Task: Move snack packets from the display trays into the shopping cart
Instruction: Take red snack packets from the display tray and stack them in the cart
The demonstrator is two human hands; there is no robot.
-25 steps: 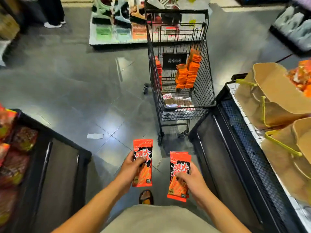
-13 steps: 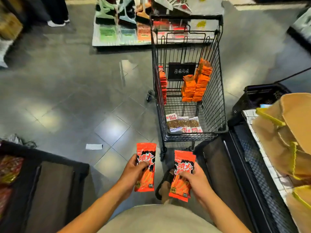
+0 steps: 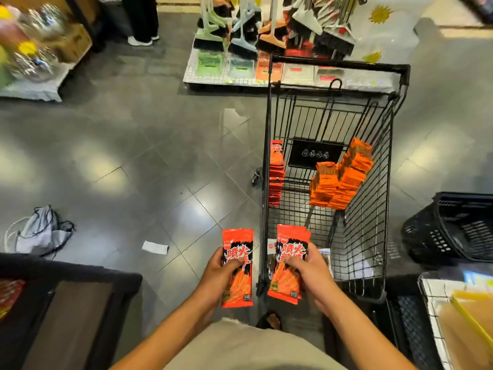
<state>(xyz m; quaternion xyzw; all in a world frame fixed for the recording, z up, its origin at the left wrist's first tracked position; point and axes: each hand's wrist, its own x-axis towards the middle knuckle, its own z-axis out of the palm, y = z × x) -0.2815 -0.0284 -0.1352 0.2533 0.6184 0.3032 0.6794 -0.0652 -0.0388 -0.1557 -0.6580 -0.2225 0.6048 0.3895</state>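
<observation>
Snack packets of flat, glossy red-orange film with black print (image 3: pixel 238 284), held upright low in the near middle, just short of the cart's near end. Left hand (image 3: pixel 216 273) curled round the left long edge of one bundle, thumb pressed across the printed face. Right hand (image 3: pixel 309 273) gripping a second bundle (image 3: pixel 289 279) the same way from its right edge, in front of the cart's near left corner.

Judged light, thin and bendable, likely slippery film against film, so prone to fanning out or sliding apart in a stack. Probably brittle contents, so better not squeezed hard. Best taken at mid-height across the long edges, thumb on front and fingers behind, and kept flat and together for laying down.

Counted: two bundles in hand. Right bundle showing about three staggered top edges. Left bundle looking like one packet, perhaps more behind; not possible to tell.

Farther on, one black wire shopping cart (image 3: pixel 381 222) on grey tiles, holding one red stack (image 3: pixel 276 174) against its left wall, two leaning orange stacks (image 3: pixel 338 182) at the far right, and some brownish packets (image 3: pixel 271 259) on its floor, partly hidden by the right bundle. Packets within the stacks too fine to count.

Near left, one black display tray (image 3: pixel 106 275). Near right, a second black tray with wire mesh (image 3: pixel 408 316). Right of the cart, one black plastic basket (image 3: pixel 458 228).
</observation>
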